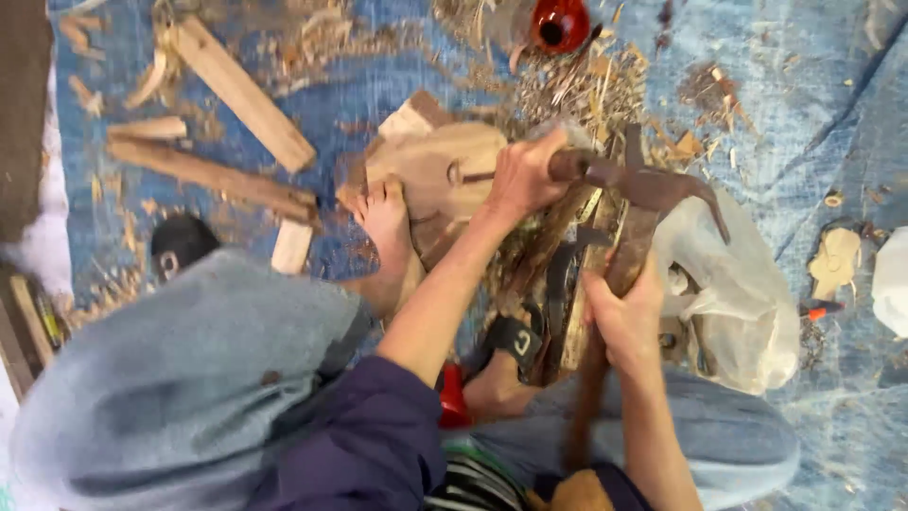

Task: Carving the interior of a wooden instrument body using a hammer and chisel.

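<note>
My left hand (522,178) is closed around the dark metal head end of an adze-like tool (653,185), just right of a pale carved wooden block (445,166). Lower down, my right hand (624,317) grips the tool's brown wooden handle (588,407), which runs toward my lap. A bare foot (383,220) presses on the block's left side. The other foot (492,383) lies beneath the handle among dark strips of wood. My knees in pale blue trousers (189,378) fill the lower part of the view.
A blue tarp (804,114) covers the floor, littered with wood shavings (577,90). Planks (241,90) and sticks (208,175) lie at upper left. A white plastic bag (733,293) sits right of the tool, a red object (560,24) at the top, a small wooden cutout (835,262) at right.
</note>
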